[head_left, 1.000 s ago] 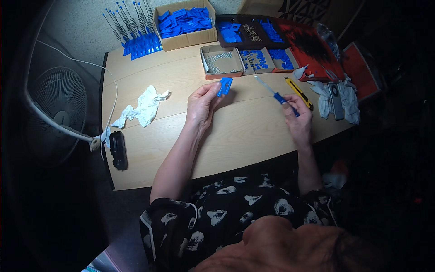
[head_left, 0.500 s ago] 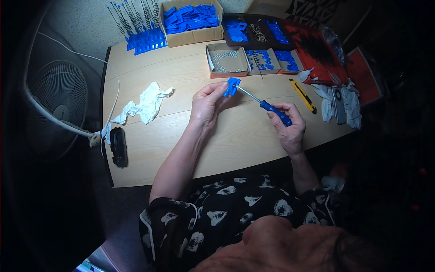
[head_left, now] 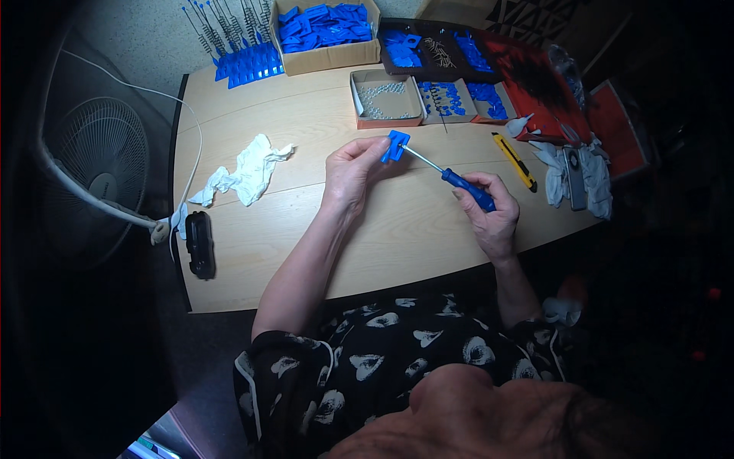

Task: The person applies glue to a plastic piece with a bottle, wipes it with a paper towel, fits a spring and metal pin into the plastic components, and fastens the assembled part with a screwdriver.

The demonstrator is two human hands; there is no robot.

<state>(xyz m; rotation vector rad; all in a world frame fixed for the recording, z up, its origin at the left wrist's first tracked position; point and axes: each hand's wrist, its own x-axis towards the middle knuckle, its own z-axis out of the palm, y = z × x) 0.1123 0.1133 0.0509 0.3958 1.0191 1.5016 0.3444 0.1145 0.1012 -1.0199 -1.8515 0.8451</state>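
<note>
Between thumb and fingers, my left hand (head_left: 352, 167) pinches a small flat blue plastic piece (head_left: 395, 145) above the middle of the table. My right hand (head_left: 493, 214) is closed around the blue handle of a screwdriver (head_left: 468, 190). Its metal shaft slants up to the left, and the tip meets the blue piece near its middle. Whether a screw sits under the tip is too small to make out. Beyond the hands stands a shallow carton of small clear beads (head_left: 386, 99), beside a carton holding small blue parts and a spring (head_left: 446, 101).
At the back are a cardboard box of blue pieces (head_left: 327, 57) and a row of blue parts with upright springs (head_left: 249, 65). A yellow utility knife (head_left: 514, 161) lies right of my hands. Crumpled white cloth (head_left: 252, 170) and a black case (head_left: 200, 245) lie left.
Hardly anything differs. The whole view has shifted slightly; both hands keep their grips, with the screwdriver tip still at the blue piece.
</note>
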